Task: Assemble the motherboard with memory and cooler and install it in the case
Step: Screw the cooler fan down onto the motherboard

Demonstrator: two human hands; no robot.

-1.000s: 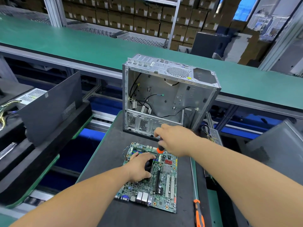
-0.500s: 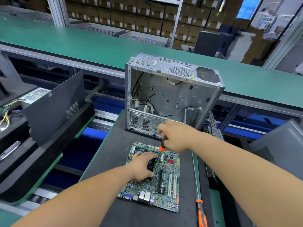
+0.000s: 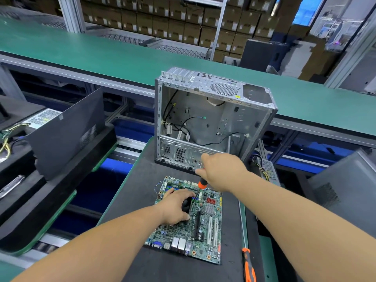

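A green motherboard [image 3: 205,231] lies flat on the dark work mat [image 3: 142,200]. On its upper left sits a black cooler [image 3: 186,204], mostly covered by my left hand [image 3: 176,207], which holds it down. My right hand [image 3: 220,171] grips an orange-and-black screwdriver [image 3: 201,185]; its shaft slants down to the board beside the cooler. Behind the board stands the open silver case [image 3: 205,123], upright, with loose black cables inside.
A second orange-handled screwdriver [image 3: 248,265] lies on the mat's right edge. A black side panel [image 3: 67,131] leans in a foam tray at left. A grey case [image 3: 350,190] stands at right. A green conveyor [image 3: 101,53] runs behind.
The view has shifted slightly. My right hand stays on the screwdriver at the cooler's upper right, and my left hand stays on the cooler.
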